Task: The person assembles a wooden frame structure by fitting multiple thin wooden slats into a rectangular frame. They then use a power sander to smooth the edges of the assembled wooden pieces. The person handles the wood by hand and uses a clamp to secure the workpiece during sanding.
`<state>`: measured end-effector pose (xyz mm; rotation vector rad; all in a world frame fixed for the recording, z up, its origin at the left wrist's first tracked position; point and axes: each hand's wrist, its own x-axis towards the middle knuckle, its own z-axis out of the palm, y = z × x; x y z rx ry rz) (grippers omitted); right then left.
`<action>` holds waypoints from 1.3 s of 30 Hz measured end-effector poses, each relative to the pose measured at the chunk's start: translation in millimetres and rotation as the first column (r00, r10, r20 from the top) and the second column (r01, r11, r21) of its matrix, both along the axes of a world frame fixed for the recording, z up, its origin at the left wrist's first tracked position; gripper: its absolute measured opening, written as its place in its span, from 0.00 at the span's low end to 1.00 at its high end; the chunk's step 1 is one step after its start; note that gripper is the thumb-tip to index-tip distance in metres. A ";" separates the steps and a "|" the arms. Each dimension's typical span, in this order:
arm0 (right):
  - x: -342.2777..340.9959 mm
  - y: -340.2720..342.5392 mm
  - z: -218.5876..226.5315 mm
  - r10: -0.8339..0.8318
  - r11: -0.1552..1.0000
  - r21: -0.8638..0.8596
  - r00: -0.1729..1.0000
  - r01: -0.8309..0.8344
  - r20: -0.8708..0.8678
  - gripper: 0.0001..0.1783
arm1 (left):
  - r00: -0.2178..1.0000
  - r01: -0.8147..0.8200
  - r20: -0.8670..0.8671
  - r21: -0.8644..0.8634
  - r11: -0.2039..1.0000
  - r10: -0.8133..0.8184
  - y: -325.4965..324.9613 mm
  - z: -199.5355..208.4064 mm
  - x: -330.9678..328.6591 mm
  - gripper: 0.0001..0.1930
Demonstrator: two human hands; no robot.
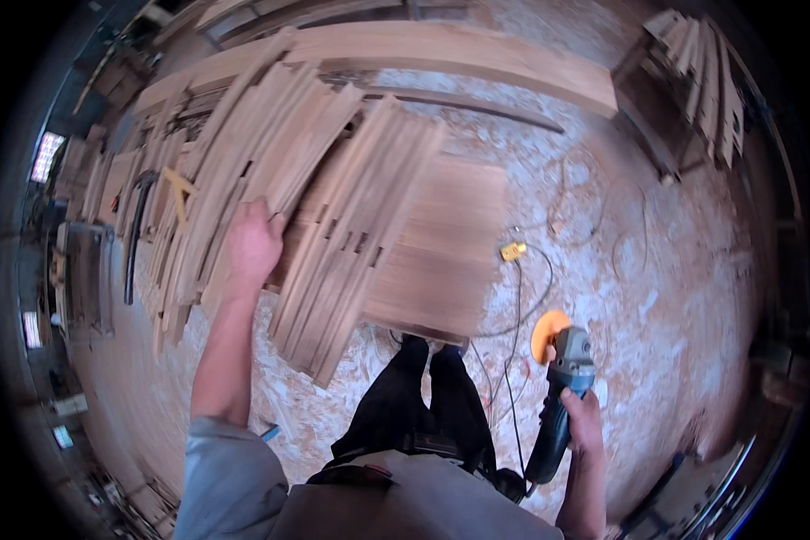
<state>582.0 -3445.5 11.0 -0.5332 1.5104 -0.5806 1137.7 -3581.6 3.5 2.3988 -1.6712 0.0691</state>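
Note:
My left hand [252,241] reaches forward and grips the near end of a long wooden slat [283,157] in a fanned pile of notched slats [351,234] lying on a flat wooden panel [450,252]. My right hand [585,418] hangs low at my right side, closed around the dark handle of an angle grinder [562,387]. The grinder's orange sanding disc [547,333] points away from me, above the sawdust-covered floor. My dark trouser legs [423,396] stand at the panel's near edge.
A thick long plank [477,54] lies across the far side. More slats stack at the upper right [706,81]. A yellow plug [512,251] and cables trail over the sawdust floor [657,297]. A dark curved bar [135,234] and machinery sit at left.

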 end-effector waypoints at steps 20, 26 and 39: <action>-5.0 -18.2 -13.9 -0.056 0.995 -0.085 0.997 0.061 0.056 0.27 | 0.595 0.766 -0.182 0.424 0.483 -0.783 27.9 24.2 -140.0 0.20; -5.1 -29.7 -22.8 -0.012 0.995 -0.095 0.998 0.018 0.063 0.27 | 0.599 0.749 -0.173 0.464 0.472 -0.782 28.3 16.1 -145.6 0.21; -15.7 -51.4 -33.8 0.140 0.990 -0.023 0.987 -0.139 0.075 0.29 | 0.587 0.750 -0.164 0.479 0.456 -0.793 30.7 11.9 -143.9 0.24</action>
